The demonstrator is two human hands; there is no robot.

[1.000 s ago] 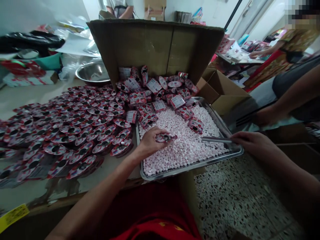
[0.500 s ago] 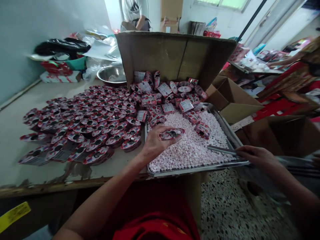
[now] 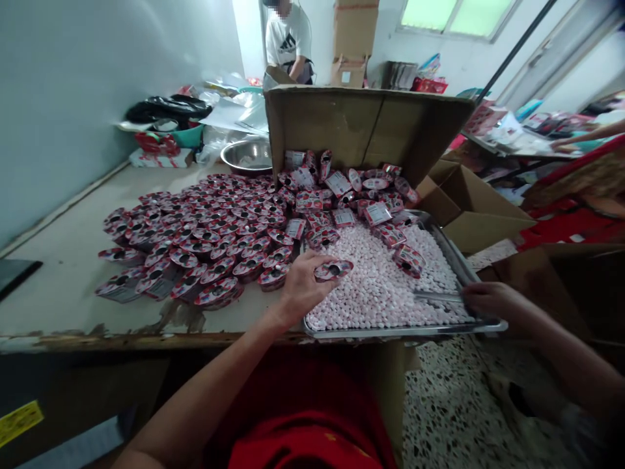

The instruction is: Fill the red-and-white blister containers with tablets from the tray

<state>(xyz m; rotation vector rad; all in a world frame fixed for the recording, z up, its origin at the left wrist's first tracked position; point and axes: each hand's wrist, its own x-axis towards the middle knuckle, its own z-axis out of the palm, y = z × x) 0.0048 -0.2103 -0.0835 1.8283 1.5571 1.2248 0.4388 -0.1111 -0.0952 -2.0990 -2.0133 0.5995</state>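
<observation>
My left hand [image 3: 303, 285] grips a small oval red-and-white printed pack [image 3: 342, 268] above the near left part of a metal tray [image 3: 385, 333]. A dark round hole shows in the pack's upper face. Small whitish-pink pellets [image 3: 361, 303] cover the tray's floor. At the tray's right side, my right hand [image 3: 488, 301] is closed around a narrow metal strip-like tool [image 3: 437, 297], which lies low over the pellets; its far tip is hard to make out. One loose pack [image 3: 409, 260] rests on the pellets between my hands, and several more are heaped behind it.
Many upright packs [image 3: 195, 244] stand crowded on the table left of the tray. A cardboard box [image 3: 332, 117] opens behind the heap, beside a steel bowl [image 3: 248, 155]. Open cartons [image 3: 481, 221] sit at the right. A person [image 3: 290, 45] is at the back.
The whole view has shifted, so the table sits further right. A white pellet seen at the held pack's opening before no longer shows. Both hands keep their holds.
</observation>
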